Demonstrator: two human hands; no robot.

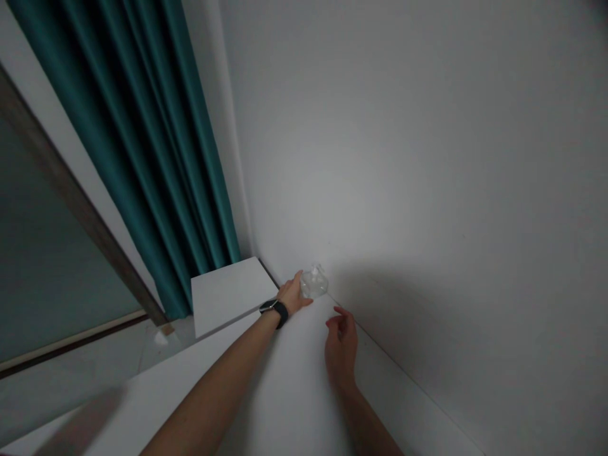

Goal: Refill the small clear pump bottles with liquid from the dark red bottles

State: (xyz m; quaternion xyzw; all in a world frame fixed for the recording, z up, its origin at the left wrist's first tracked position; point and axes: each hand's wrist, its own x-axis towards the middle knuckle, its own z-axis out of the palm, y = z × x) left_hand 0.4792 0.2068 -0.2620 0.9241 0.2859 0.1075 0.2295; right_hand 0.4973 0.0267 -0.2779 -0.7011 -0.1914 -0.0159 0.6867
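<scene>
Pale wall (403,158) meets white tabletop (294,392), and right by that seam sits the clear container (314,285), the left hand (291,296) at its eight o'clock, fingers curved against its side, though whether they truly grip I cannot tell! Steadying or positioning it looks like the step in hand, and the next move seems to call for a light, sure hold, the right hand (341,345) poised at five o'clock, fingers loosely curled and empty. Wall blocks twelve to four, teal curtain (156,145) hangs toward ten, white block (228,294) at nine.
</scene>
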